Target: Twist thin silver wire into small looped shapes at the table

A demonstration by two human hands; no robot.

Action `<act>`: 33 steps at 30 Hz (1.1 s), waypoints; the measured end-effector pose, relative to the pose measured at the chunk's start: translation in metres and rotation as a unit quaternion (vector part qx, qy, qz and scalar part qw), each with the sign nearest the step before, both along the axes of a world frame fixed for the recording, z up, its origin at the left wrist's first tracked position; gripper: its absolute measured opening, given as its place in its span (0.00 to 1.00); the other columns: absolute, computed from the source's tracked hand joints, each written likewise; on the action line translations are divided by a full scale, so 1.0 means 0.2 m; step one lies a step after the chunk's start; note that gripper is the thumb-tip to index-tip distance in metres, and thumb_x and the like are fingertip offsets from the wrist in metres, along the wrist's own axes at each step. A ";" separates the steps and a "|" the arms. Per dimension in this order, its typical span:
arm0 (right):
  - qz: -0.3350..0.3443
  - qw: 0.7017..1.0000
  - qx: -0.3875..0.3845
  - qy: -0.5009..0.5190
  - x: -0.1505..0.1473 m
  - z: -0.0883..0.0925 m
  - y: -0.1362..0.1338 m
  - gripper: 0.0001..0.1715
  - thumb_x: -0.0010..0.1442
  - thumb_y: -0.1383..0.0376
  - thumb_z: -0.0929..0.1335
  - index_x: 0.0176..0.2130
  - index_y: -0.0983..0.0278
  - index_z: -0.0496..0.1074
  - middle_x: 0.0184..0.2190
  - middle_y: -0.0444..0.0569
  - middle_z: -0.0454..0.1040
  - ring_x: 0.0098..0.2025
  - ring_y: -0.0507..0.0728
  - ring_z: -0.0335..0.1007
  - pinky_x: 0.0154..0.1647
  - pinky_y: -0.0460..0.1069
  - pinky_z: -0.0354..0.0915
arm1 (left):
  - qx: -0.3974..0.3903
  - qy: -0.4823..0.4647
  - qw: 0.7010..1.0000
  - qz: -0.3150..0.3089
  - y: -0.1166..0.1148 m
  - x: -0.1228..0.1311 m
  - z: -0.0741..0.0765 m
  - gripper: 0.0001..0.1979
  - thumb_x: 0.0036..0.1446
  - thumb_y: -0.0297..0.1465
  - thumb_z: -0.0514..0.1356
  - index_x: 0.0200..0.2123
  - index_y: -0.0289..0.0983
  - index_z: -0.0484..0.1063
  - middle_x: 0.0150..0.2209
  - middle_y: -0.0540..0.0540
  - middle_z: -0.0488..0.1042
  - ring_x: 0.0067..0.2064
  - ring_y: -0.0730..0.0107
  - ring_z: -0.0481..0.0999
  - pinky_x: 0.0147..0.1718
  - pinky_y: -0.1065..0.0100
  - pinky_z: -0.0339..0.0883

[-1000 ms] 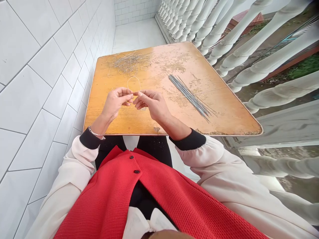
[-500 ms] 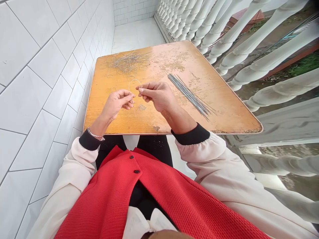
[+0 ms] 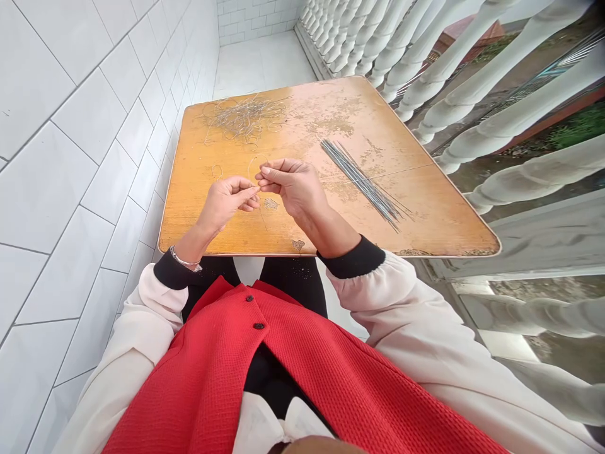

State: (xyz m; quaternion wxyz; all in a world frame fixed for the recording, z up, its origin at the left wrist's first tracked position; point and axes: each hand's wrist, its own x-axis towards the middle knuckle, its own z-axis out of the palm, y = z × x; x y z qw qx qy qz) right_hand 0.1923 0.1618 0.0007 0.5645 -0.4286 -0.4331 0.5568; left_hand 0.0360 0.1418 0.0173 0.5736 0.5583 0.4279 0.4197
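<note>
Thin bent wire makes loop above table, between two hands. Left hand pinches wire. Right hand pinches it too, fingertips close to left ones. Messy wire pile on far left of table. Gray stick bundle lies slanted at right. White posts past table's right side.

A: What stands on the left?
B: A wall of large white tiles with grey joints, running back to a far wall of smaller tiles. Between them lies a pale floor.
A: And the right?
B: A white railing with rounded posts. Through its gaps: green plants.
A: The table?
B: Orange-brown, round-cornered, its surface worn in patches.
</note>
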 end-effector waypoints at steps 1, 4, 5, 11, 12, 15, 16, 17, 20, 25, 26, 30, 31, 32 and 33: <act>-0.001 1.000 0.004 -0.010 0.01 0.00 -0.01 0.10 0.52 0.65 0.78 0.28 0.63 0.75 0.27 0.44 0.78 0.28 0.49 0.74 0.33 0.46 0.73 | 0.003 -0.001 1.000 0.007 0.00 -0.01 0.00 0.06 0.60 0.24 0.63 0.30 0.34 0.73 0.25 0.53 0.77 0.27 0.80 0.78 0.30 0.75 0.71; -0.011 1.000 0.014 -0.019 0.01 0.01 -0.02 0.10 0.49 0.66 0.79 0.26 0.63 0.76 0.27 0.44 0.78 0.26 0.48 0.72 0.31 0.46 0.71 | 0.005 -0.010 1.000 0.026 0.01 -0.01 0.00 0.06 0.60 0.24 0.63 0.30 0.35 0.72 0.25 0.53 0.77 0.27 0.80 0.78 0.30 0.75 0.71; -0.011 1.000 0.016 -0.022 0.01 0.01 -0.03 0.10 0.48 0.66 0.79 0.26 0.63 0.76 0.26 0.43 0.78 0.25 0.48 0.71 0.30 0.46 0.70 | 0.004 -0.012 0.999 0.029 0.01 -0.01 0.00 0.06 0.60 0.24 0.62 0.30 0.35 0.71 0.25 0.53 0.77 0.27 0.80 0.78 0.30 0.75 0.72; -0.009 0.998 0.026 -0.055 0.01 0.03 -0.05 0.09 0.49 0.67 0.77 0.25 0.63 0.75 0.22 0.41 0.73 0.24 0.48 0.66 0.29 0.46 0.69 | 0.001 -0.005 0.999 0.036 0.01 0.00 0.00 0.04 0.60 0.23 0.63 0.33 0.36 0.72 0.24 0.54 0.77 0.27 0.80 0.79 0.31 0.76 0.72; -0.010 0.998 0.030 -0.058 0.01 0.03 -0.05 0.08 0.50 0.68 0.77 0.26 0.63 0.75 0.23 0.42 0.73 0.25 0.48 0.67 0.29 0.46 0.69 | 0.000 -0.004 0.999 0.032 0.01 -0.01 0.00 0.04 0.59 0.23 0.63 0.34 0.36 0.72 0.24 0.54 0.77 0.27 0.80 0.79 0.31 0.76 0.72; -0.010 0.997 0.048 -0.066 0.00 0.03 -0.06 0.07 0.51 0.69 0.76 0.27 0.63 0.75 0.25 0.42 0.74 0.27 0.48 0.69 0.29 0.46 0.68 | 0.000 -0.011 1.000 0.023 0.01 -0.02 0.00 0.04 0.60 0.23 0.63 0.33 0.35 0.72 0.25 0.54 0.78 0.27 0.80 0.79 0.31 0.76 0.72; -0.010 0.996 0.057 -0.069 0.00 0.02 -0.06 0.07 0.51 0.70 0.76 0.27 0.63 0.75 0.26 0.42 0.74 0.27 0.48 0.68 0.29 0.46 0.68 | 0.001 -0.015 1.000 0.023 0.01 -0.02 0.00 0.05 0.60 0.23 0.63 0.32 0.35 0.72 0.25 0.54 0.78 0.27 0.80 0.79 0.31 0.76 0.73; -0.011 0.995 0.066 -0.074 0.00 0.02 -0.06 0.07 0.51 0.70 0.76 0.27 0.63 0.75 0.25 0.42 0.74 0.26 0.48 0.68 0.29 0.46 0.68 | 0.003 -0.019 1.000 0.023 0.01 -0.02 -0.01 0.05 0.60 0.23 0.63 0.31 0.35 0.72 0.24 0.54 0.78 0.27 0.80 0.79 0.31 0.76 0.73; -0.017 0.992 0.092 -0.089 -0.01 -0.01 -0.05 0.08 0.51 0.69 0.76 0.26 0.64 0.74 0.25 0.42 0.73 0.26 0.48 0.68 0.30 0.47 0.68 | 0.014 -0.028 0.999 0.023 0.02 -0.01 -0.03 0.05 0.61 0.23 0.62 0.31 0.35 0.72 0.25 0.53 0.78 0.28 0.80 0.80 0.31 0.77 0.73; -0.017 0.994 0.083 -0.072 -0.02 -0.03 -0.03 0.08 0.49 0.68 0.77 0.26 0.64 0.75 0.25 0.42 0.74 0.27 0.48 0.68 0.29 0.45 0.67 | 0.029 -0.023 0.999 0.035 0.04 -0.01 -0.04 0.05 0.61 0.25 0.64 0.31 0.34 0.72 0.25 0.52 0.78 0.28 0.79 0.81 0.32 0.76 0.74; -0.013 0.995 0.077 -0.065 -0.01 -0.03 -0.03 0.08 0.48 0.67 0.77 0.27 0.63 0.75 0.26 0.42 0.75 0.27 0.48 0.68 0.29 0.45 0.67 | 0.030 -0.020 0.998 0.042 0.04 -0.01 -0.04 0.06 0.61 0.25 0.64 0.31 0.34 0.71 0.25 0.52 0.78 0.28 0.79 0.80 0.32 0.76 0.74; 0.003 0.996 0.065 -0.058 0.01 -0.03 -0.05 0.10 0.49 0.63 0.78 0.32 0.63 0.78 0.29 0.43 0.76 0.29 0.48 0.69 0.32 0.46 0.68 | 0.026 -0.028 0.997 0.071 0.04 -0.01 -0.03 0.08 0.61 0.26 0.65 0.29 0.35 0.70 0.24 0.53 0.77 0.27 0.81 0.79 0.30 0.77 0.72; 0.006 0.996 0.064 -0.062 0.02 -0.04 -0.06 0.11 0.50 0.61 0.78 0.33 0.62 0.78 0.29 0.43 0.77 0.29 0.49 0.69 0.33 0.47 0.68 | 0.023 -0.031 0.997 0.073 0.04 -0.02 -0.02 0.08 0.60 0.26 0.65 0.29 0.35 0.69 0.25 0.53 0.77 0.26 0.81 0.79 0.30 0.77 0.72; 0.010 0.995 0.063 -0.072 0.02 -0.04 -0.07 0.12 0.51 0.60 0.78 0.33 0.63 0.78 0.29 0.44 0.77 0.29 0.49 0.69 0.34 0.47 0.68 | 0.019 -0.034 0.996 0.075 0.04 -0.02 -0.02 0.08 0.60 0.27 0.65 0.29 0.35 0.69 0.25 0.53 0.77 0.26 0.81 0.79 0.30 0.77 0.72; 0.016 0.994 0.062 -0.086 0.03 -0.05 -0.08 0.13 0.51 0.58 0.78 0.34 0.63 0.79 0.29 0.44 0.77 0.30 0.49 0.69 0.35 0.48 0.68 | 0.017 -0.037 0.996 0.076 0.04 -0.02 -0.02 0.08 0.60 0.27 0.66 0.30 0.35 0.70 0.25 0.53 0.77 0.26 0.81 0.79 0.30 0.77 0.72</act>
